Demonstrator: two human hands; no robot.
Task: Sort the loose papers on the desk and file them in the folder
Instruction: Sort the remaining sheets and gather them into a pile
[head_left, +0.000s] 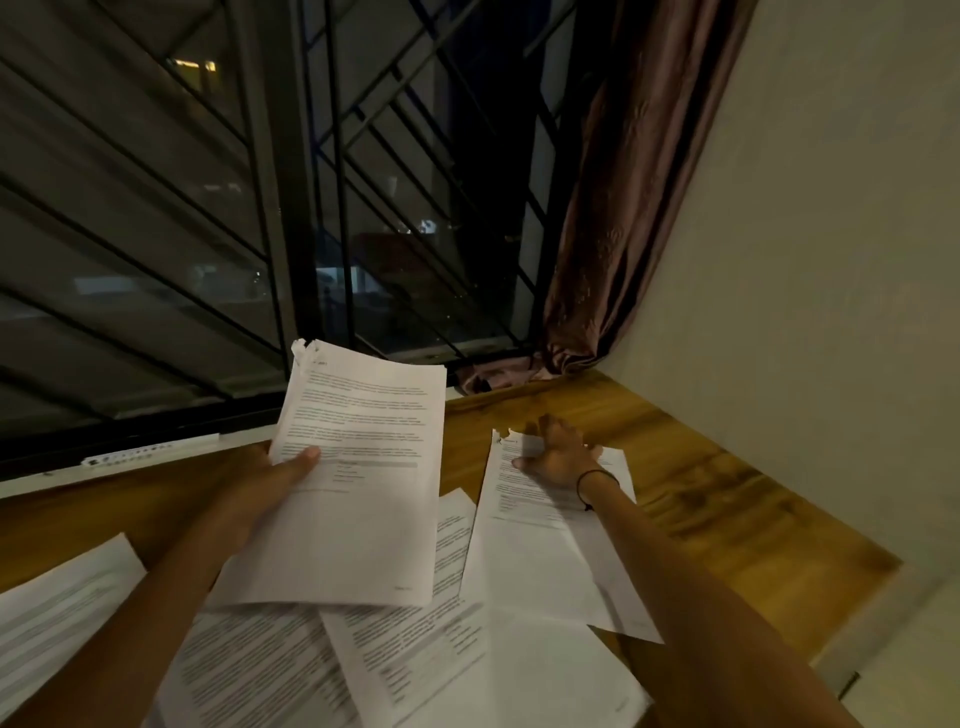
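My left hand (275, 475) holds a thin stack of printed sheets (358, 483) lifted off the wooden desk (701, 493), thumb on top near the left edge. The stack's top left corner is torn. My right hand (558, 449) lies flat, fingers spread, on the top of another printed sheet (524, 551) lying on the desk at the right. Several more loose printed papers (415, 665) overlap on the desk near me, and one sheet (57, 592) lies at the far left. No folder is in view.
A barred window (218, 218) runs along the desk's far edge, with a brown curtain (618, 208) in the corner. A pale wall (831, 260) borders the desk on the right. A white ruler-like strip (145, 453) lies on the sill.
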